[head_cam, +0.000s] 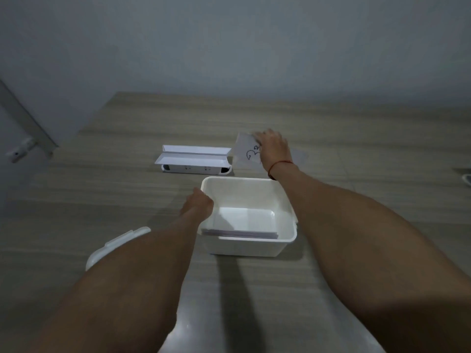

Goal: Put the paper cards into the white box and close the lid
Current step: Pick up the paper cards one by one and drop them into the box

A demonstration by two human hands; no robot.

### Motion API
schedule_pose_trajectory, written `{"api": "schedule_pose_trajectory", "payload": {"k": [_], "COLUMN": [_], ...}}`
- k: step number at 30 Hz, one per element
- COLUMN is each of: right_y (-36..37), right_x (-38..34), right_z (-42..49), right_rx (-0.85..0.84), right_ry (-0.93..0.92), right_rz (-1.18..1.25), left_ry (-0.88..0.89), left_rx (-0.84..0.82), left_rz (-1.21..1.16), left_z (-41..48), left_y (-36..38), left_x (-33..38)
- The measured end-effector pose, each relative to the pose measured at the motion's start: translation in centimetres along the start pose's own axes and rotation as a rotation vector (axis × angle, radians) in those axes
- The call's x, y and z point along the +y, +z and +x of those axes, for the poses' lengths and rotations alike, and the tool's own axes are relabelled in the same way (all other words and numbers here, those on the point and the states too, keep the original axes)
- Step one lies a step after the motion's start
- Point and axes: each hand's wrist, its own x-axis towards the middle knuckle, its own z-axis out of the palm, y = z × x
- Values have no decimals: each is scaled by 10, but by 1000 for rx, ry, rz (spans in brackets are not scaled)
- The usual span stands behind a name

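Note:
The open white box (285, 200) stands mid-table with a stack of paper cards (239, 231) lying against its near wall. My left hand (197, 203) rests on the box's left rim, fingers curled over the edge. Beyond the box, my right hand (274, 146) grips a white paper card (246, 154) with a dark scribble, lifted and tilted off the table. The box's white lid (119, 242) lies at the near left, mostly hidden under my left forearm.
A white card holder (193, 160) with angled flaps sits behind the box to the left. The wooden table (127, 194) meets a grey wall at the back. A small object (467, 179) peeks in at the right edge.

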Motion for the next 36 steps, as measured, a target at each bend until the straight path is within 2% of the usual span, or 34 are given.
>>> {"api": "schedule_pose_trajectory", "payload": {"k": [4,6,10,16,21,25,27,29,32,36], "right_y": [-27,-29,-11,20,27,21,18,14,3,-13], "right_x": [-10,-13,-14,-19,-32,-44,-45,-47,-49,-63], "right_z": [-7,-14,-38,-74,-94,-95,-93,-92,-89,-81], "right_rx": [83,62,-146,-438,-764,-902,-959,-947,-816,-714], "right_ry": [36,67,98,150,100,92,145,174,127,78], "right_rz": [73,139,235,368,249,141,184,215,104,81], "left_ry": [72,125,204,195,175,141,127,124,152,129], "left_rx": [-40,-60,-58,-38,-35,-33,-30,-14,0,57], "left_rz": [-24,-28,-63,-69,-66,-66,-52,-26,-10,-23], "left_z": [-7,-6,-4,-2,-3,-6,-6,-6,-8,-12], "left_y": [-4,-4,-2,-1,0,-2,-5,-9,-19,-43], "left_x": [-8,-14,-23,-24,-23,-23,-23,-23,-24,-33]}}
